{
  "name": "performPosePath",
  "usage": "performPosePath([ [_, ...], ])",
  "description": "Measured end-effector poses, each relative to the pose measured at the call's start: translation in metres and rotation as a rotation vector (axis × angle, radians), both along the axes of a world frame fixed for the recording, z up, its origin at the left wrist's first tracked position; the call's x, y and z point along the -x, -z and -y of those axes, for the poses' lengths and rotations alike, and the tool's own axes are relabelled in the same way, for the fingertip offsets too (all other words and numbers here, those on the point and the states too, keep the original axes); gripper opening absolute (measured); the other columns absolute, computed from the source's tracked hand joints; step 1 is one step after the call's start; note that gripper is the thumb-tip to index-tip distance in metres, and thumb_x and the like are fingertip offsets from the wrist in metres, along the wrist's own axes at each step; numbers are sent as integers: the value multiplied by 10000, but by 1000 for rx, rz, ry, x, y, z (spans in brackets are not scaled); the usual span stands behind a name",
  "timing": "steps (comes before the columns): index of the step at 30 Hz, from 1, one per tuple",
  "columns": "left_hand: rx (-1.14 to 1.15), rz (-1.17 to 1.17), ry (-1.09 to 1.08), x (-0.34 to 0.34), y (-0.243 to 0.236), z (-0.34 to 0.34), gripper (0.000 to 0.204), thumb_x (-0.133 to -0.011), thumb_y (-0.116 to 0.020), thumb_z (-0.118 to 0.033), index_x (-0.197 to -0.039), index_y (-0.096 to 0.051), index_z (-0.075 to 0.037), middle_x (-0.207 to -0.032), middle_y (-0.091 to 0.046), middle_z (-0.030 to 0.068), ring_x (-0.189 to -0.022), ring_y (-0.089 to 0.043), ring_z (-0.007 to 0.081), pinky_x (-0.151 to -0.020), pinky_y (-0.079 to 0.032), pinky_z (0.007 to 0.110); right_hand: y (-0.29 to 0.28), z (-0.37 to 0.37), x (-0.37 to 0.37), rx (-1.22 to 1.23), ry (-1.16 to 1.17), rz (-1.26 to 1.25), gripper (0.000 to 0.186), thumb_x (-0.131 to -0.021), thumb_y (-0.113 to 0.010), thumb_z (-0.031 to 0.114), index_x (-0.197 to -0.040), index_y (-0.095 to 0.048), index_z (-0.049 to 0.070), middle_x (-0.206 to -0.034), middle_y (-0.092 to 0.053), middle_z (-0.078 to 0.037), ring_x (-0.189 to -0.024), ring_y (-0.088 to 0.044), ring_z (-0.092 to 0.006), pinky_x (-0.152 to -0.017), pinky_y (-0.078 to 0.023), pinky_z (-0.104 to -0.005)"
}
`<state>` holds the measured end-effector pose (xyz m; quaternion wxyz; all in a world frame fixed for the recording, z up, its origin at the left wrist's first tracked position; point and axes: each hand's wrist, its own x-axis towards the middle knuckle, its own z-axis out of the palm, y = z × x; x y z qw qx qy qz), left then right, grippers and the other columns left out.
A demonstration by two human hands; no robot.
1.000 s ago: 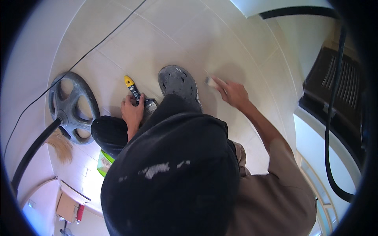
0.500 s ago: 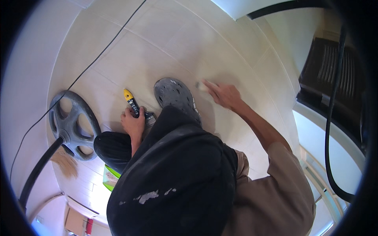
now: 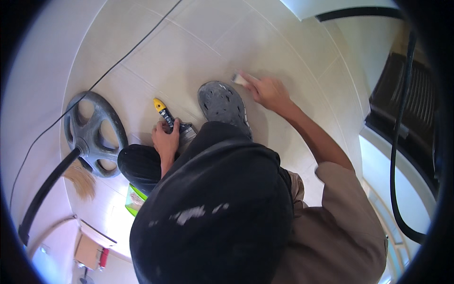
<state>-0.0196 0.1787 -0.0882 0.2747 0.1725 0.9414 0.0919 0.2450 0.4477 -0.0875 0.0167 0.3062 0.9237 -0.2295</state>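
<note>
My left hand (image 3: 165, 139) grips a wide paintbrush with a yellow-and-black handle (image 3: 159, 105), held low beside my legs. My right hand (image 3: 272, 94) reaches to the tiled floor (image 3: 175, 47) just right of my grey clog (image 3: 220, 102), its fingers closed on a small pale tool with a greyish tip (image 3: 238, 79), slightly blurred; whether it is a brush or a scraper I cannot tell. My black trousers (image 3: 208, 199), marked with white smears, fill the lower middle and hide part of the paintbrush's bristles.
A grey spoked round base with a black pole (image 3: 106, 128) lies at left beside a straw broom (image 3: 80, 182). A thin cable (image 3: 123, 59) runs along the left. A green-rimmed container (image 3: 132, 203) sits behind my leg. A dark ribbed panel (image 3: 402, 94) and black hose (image 3: 397, 189) are at right.
My right hand has moved forward, away from me, along the floor with its tool and is now beside the clog's toe. My left hand still grips the paintbrush; the whole view has shifted slightly.
</note>
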Motion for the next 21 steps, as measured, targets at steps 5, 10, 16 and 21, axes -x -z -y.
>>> performPosePath([
  [5, -72, -59, -42, -3, 5, -7, 504, -849, -794, -474, -1054, -685, -27, -1031, -649, 163, -979, -636, 337, -877, -508, 466, -19, -26, 17, 75, -38, 139, 490, -995, -633, 312, -1475, -560, 247, -684, -636, -166, -643, -635, -416, -595, -502, -529],
  [10, -129, 30, -26, -2, -1, -6, 490, -857, -788, -456, -1060, -673, -25, -1021, -635, 158, -980, -633, 343, -868, -511, 462, 10, -32, 42, -130, -85, -221, 464, -1003, -625, 319, -1459, -584, 240, -676, -633, -185, -622, -622, -419, -589, -495, -533],
  [16, -95, -99, -50, -8, -3, -14, 477, -849, -790, -467, -1033, -690, -38, -1023, -644, 159, -1008, -636, 346, -884, -504, 476, -11, -43, 74, 13, -80, 14, 452, -1018, -583, 338, -1442, -585, 183, -723, -665, -203, -665, -657, -417, -612, -502, -551],
  [21, -94, 49, -91, 0, -7, -12, 477, -843, -788, -460, -1065, -679, -52, -1055, -639, 143, -1012, -635, 346, -885, -502, 491, 12, -51, 65, -9, -134, -69, 451, -1026, -565, 377, -1448, -589, 220, -702, -650, -199, -633, -640, -423, -589, -498, -542],
])
